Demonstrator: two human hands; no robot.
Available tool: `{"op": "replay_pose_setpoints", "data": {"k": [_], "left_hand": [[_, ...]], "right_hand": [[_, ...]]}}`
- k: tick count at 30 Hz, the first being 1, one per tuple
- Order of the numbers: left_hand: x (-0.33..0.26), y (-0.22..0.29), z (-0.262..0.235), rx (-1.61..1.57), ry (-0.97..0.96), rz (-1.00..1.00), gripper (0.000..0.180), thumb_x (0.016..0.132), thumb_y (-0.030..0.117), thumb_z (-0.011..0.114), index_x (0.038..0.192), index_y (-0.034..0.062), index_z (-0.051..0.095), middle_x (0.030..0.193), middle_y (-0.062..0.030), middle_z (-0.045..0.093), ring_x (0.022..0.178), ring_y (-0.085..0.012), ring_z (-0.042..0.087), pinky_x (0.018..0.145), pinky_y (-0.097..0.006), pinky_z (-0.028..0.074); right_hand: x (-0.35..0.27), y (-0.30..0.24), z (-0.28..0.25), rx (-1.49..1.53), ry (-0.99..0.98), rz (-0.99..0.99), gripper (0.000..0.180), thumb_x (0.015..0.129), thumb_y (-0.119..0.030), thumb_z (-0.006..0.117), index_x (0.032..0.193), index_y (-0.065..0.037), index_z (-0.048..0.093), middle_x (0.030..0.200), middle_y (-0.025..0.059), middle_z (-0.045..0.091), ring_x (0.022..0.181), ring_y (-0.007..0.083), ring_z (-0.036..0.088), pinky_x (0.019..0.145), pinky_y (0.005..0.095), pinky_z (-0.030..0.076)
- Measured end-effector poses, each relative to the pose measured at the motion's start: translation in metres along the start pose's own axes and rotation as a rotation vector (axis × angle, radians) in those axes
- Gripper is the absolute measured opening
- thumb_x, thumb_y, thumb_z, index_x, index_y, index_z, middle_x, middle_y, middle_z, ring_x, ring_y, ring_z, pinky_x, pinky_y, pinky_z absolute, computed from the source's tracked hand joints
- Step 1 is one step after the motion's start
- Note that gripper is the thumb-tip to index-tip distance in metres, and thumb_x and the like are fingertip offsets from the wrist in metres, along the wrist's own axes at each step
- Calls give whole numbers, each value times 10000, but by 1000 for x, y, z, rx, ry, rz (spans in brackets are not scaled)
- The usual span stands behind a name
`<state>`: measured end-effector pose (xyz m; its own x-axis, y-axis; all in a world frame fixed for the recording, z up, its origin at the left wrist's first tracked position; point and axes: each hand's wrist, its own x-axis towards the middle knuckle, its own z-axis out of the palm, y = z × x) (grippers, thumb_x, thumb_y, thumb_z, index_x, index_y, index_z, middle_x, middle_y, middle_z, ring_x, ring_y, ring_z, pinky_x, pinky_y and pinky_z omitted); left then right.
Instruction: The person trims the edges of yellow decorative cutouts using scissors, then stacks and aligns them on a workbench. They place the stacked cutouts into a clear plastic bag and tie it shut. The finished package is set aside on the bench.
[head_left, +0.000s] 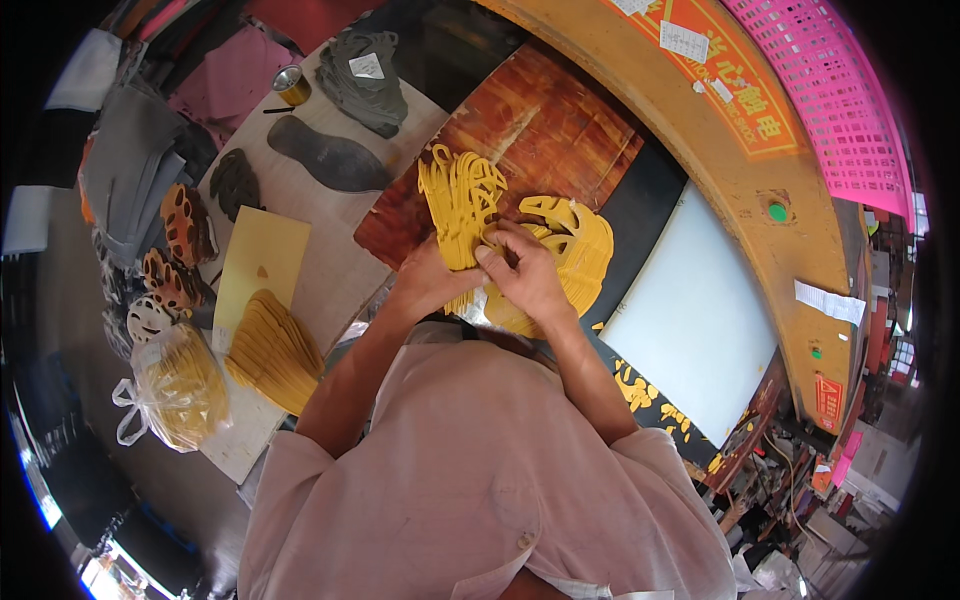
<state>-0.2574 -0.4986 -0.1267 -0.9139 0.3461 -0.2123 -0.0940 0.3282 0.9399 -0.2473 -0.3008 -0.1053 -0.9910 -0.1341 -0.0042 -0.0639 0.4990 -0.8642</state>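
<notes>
My left hand [428,282] is wrapped round the lower end of a thick stack of yellow cut-out pieces [462,195], whose looped, slotted ends fan out beyond the fingers. Close against it is my right hand [527,270], fingers bent and thumb pinched in at the stack's right edge. What lies between those fingertips is hidden. A second pile of yellow cut-out pieces [588,245], with curved openings, sits just right of and partly beneath my right hand. Both piles are at the near edge of a worn red-brown board [545,105].
Leftward, a pale table [310,205] bears a dark sole-shaped piece [328,157], a grey stack [362,95], a tin [291,86], a yellow sheet [270,245], a yellow stack [272,345] and a filled plastic bag [182,385]. An orange machine beam [740,190] arches rightward beyond a white panel [695,315].
</notes>
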Motion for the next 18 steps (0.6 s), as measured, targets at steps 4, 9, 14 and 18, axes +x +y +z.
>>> {"op": "replay_pose_setpoints", "data": {"k": [4, 9, 14, 18], "left_hand": [[3, 3, 4, 35, 30, 19, 680, 768, 286, 813, 1397, 111, 622, 1308, -164, 685, 1216, -348, 660, 1014, -440, 533], [3, -2, 4, -25, -8, 20, 678, 774, 277, 842, 1392, 103, 623, 1303, -158, 692, 1206, -331, 670, 1015, -424, 533], [3, -8, 4, -105, -13, 42, 688, 771, 252, 875, 1386, 77, 623, 1288, -154, 696, 1201, -311, 674, 1015, -415, 531], [4, -10, 6, -140, 3, 48, 686, 762, 256, 889, 1369, 64, 633, 1275, -160, 698, 1191, -315, 675, 1018, -421, 529]], "right_hand": [[9, -12, -13, -46, -138, 149, 492, 877, -325, 814, 1205, 27, 710, 1241, 254, 699, 1149, 405, 689, 999, 417, 540], [9, -8, -14, -66, -117, 145, 534, 871, -339, 817, 1251, 17, 699, 1224, 250, 707, 1149, 397, 693, 1015, 411, 535], [6, -1, -12, -21, -104, 133, 395, 941, -218, 763, 1268, -7, 696, 1175, 196, 727, 1065, 274, 714, 954, 352, 547], [2, -6, -14, 109, -74, 279, 323, 951, -170, 643, 1240, -44, 710, 1247, 253, 712, 1158, 392, 694, 992, 431, 539]]}}
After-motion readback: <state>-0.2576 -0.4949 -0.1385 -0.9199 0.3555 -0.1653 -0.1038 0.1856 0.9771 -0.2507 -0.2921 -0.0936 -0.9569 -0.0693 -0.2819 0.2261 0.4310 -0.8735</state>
